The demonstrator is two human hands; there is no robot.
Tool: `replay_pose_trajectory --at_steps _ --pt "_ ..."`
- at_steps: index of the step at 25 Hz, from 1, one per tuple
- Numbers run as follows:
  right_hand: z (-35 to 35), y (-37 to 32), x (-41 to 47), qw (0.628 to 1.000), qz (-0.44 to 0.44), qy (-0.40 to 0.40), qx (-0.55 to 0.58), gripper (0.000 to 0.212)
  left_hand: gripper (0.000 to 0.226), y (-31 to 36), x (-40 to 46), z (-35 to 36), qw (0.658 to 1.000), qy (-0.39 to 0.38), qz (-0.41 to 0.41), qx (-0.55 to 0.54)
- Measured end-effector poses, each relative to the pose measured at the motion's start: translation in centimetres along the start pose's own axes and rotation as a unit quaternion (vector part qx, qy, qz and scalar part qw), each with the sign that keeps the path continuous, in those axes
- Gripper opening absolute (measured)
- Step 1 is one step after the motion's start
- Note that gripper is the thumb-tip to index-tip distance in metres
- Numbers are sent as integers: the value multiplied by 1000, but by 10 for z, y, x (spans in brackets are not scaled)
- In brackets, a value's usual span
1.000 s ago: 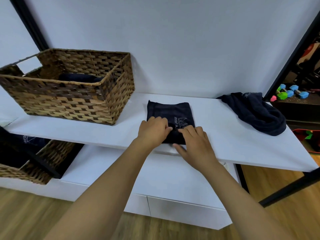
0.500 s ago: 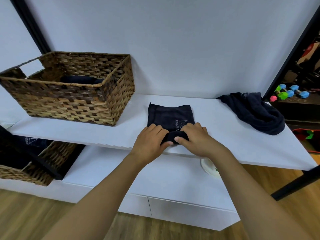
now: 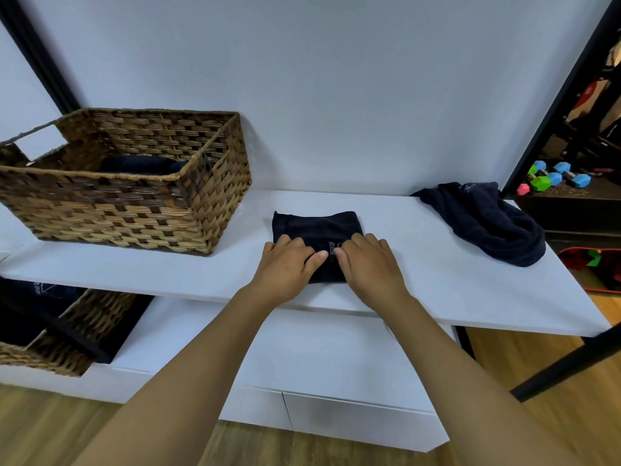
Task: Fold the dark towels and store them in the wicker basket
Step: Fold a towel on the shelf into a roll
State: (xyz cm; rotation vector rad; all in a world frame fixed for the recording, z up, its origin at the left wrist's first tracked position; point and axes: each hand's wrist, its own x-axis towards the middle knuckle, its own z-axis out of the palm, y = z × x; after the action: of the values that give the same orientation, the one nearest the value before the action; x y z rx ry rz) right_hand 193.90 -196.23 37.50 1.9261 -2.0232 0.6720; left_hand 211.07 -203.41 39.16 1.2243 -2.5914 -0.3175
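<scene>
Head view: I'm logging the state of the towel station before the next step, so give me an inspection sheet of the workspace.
Surface: white shelf, a lower white ledge beneath it.
Job's things: folded dark towel at mid-shelf; wicker basket to its left with dark cloth inside; unfolded dark towel heaped at the right.
Clutter: second basket on the lower ledge, left.
Hands: left hand and right hand both grip the folded towel's near edge.
Cables: nothing seen.
Surroundings: plain wall, wooden floor, coloured dumbbells on a dark rack at right.
</scene>
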Motion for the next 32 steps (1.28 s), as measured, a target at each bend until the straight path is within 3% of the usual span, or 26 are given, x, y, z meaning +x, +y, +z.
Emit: replay_pose_trajectory --at_steps 3,6,8,11,13,16,19,21,24,28,32 --pt "-8 -4 14 996 48 -65 32 48 30 3 -9 6 997 75 -13 -31" --pt "-10 3 22 974 132 -154 102 51 26 5 -22 24 973 222 43 51" --pt "-15 6 30 951 190 -197 141 51 27 5 -25 32 964 239 79 88" --pt "-17 1 29 942 218 -223 123 45 37 11 -16 27 967 211 64 131" --pt "-9 -5 13 984 146 -93 44 40 45 18 -2 13 977 158 20 141" --pt "3 -13 -17 995 50 45 -76 33 48 20 28 3 995 12 -36 94" --pt "7 -12 -24 994 39 46 -94 36 46 16 50 -6 990 -109 -89 27" --pt "8 -6 -14 994 53 47 -78 40 46 16 56 -5 989 -117 -81 35" --pt "3 -4 -2 996 82 32 -21 45 36 17 45 0 998 8 -51 37" --pt "-11 7 20 981 148 -101 79 50 36 16 4 25 973 210 18 90" --pt "-24 20 33 936 196 -217 193 54 48 18 -17 32 960 209 78 169"
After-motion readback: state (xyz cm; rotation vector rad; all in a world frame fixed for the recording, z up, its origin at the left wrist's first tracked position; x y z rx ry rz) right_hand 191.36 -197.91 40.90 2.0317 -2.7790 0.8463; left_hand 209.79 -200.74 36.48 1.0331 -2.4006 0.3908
